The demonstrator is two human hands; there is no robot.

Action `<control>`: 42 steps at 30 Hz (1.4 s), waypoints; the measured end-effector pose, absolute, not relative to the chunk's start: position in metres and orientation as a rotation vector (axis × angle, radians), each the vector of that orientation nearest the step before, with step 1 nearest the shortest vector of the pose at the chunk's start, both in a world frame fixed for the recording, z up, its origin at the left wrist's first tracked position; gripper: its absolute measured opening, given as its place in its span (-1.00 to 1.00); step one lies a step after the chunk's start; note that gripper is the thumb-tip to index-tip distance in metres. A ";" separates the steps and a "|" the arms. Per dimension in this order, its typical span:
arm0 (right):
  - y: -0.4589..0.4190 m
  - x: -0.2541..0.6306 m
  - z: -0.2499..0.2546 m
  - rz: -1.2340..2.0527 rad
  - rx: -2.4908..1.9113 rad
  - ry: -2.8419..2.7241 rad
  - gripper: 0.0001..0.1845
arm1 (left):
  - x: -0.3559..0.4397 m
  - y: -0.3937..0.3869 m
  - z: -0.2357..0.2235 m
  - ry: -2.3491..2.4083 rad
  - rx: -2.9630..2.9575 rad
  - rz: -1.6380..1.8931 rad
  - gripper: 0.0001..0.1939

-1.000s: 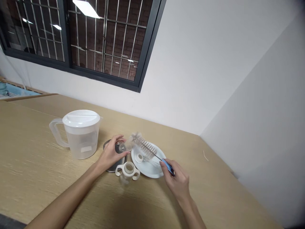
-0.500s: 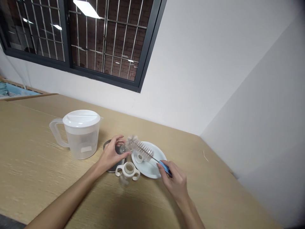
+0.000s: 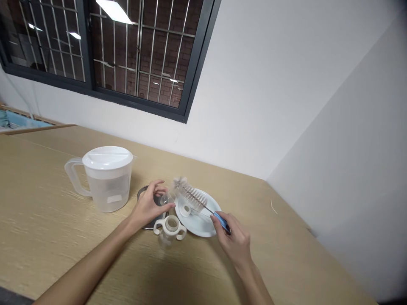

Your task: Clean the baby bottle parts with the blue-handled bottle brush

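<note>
In my right hand [image 3: 234,238] is a bottle brush by its blue handle, its white bristles [image 3: 192,195] slanting up and left over the plate. My left hand [image 3: 152,202] curves its thumb and fingers around a small clear cap [image 3: 165,199], partly hidden by the fingers. The brush's tip is close beside this cap; whether they touch I cannot tell. Just in front stands a clear baby bottle [image 3: 170,231], upright and uncapped, with a cream two-handled ring at its neck. On the pale plate [image 3: 206,226] lies a white ring-shaped part [image 3: 185,210].
Under my left hand is a round dark metal tray [image 3: 146,223], partly covered. A translucent lidded pitcher [image 3: 108,182] stands at the left on the wooden table [image 3: 111,258]. A thin pale strip [image 3: 273,207] lies at the right. The wall and barred window rise behind.
The brush has shifted slightly right and up, its tip drawing a little away from the clear cap. My left hand stays almost still. The view has turned very slightly.
</note>
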State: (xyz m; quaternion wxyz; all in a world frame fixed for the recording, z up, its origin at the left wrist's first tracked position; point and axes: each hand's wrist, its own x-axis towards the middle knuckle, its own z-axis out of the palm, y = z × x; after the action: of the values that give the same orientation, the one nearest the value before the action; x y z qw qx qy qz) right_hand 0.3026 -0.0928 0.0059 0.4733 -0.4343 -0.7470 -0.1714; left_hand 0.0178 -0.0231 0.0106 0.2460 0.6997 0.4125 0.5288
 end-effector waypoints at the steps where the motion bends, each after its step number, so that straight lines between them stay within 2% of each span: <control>1: -0.093 0.303 0.006 -0.424 -1.064 -1.825 -0.90 | 0.018 -0.023 0.011 1.129 1.908 1.441 -0.24; 22: -0.094 0.303 0.008 -0.435 -1.092 -1.755 -0.91 | 0.017 -0.024 0.012 1.129 1.899 1.439 -0.25; 34: -0.091 0.302 0.006 -0.433 -1.151 -1.722 -0.89 | 0.017 -0.021 0.010 1.052 1.803 1.551 -0.26; 42: -0.092 0.299 0.004 -0.382 -1.086 -1.848 -0.88 | 0.017 -0.020 0.010 1.077 1.793 1.515 -0.23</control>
State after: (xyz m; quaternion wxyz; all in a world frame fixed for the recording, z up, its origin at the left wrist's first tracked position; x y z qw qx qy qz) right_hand 0.2987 -0.0918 0.0042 0.4635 -0.4420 -0.7521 -0.1554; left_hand 0.0167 -0.0198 0.0103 0.2760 0.6673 0.4009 0.5638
